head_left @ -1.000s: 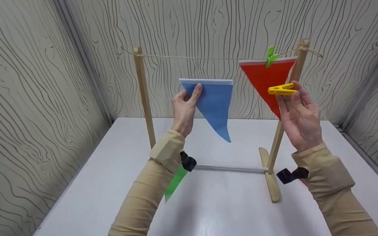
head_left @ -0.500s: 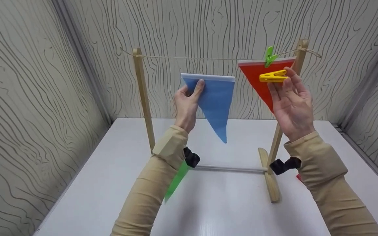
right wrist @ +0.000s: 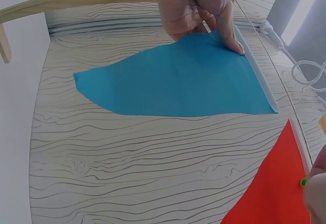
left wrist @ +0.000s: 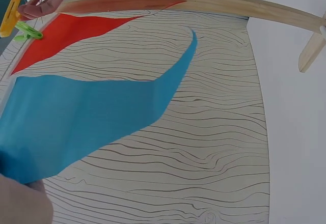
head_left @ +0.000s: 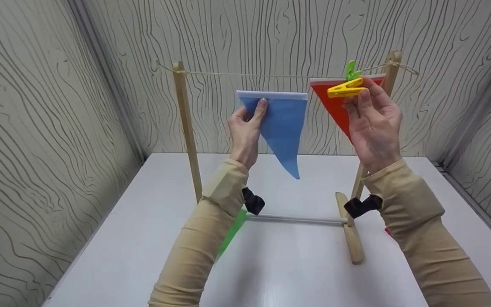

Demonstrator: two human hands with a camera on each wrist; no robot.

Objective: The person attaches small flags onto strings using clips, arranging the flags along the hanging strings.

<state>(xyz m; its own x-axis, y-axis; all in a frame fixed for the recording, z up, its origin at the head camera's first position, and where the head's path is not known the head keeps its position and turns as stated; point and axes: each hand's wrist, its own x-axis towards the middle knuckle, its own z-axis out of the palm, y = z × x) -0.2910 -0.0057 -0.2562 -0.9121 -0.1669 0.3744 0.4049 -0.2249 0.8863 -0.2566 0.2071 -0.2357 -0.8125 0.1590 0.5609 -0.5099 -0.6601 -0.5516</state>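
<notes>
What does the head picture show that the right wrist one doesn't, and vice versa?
Only the head view: green pennant, white crossbar. Only the right wrist view: glowing light strip, looped white cable. Both: left hand gripping the blue pennant, red pennant, string, and right hand, cut off at the wrist view's edge.

The left hand (head_left: 244, 133) pinches near the head view's centre; the right hand (head_left: 374, 128) pinches at upper right, palm showing.
</notes>
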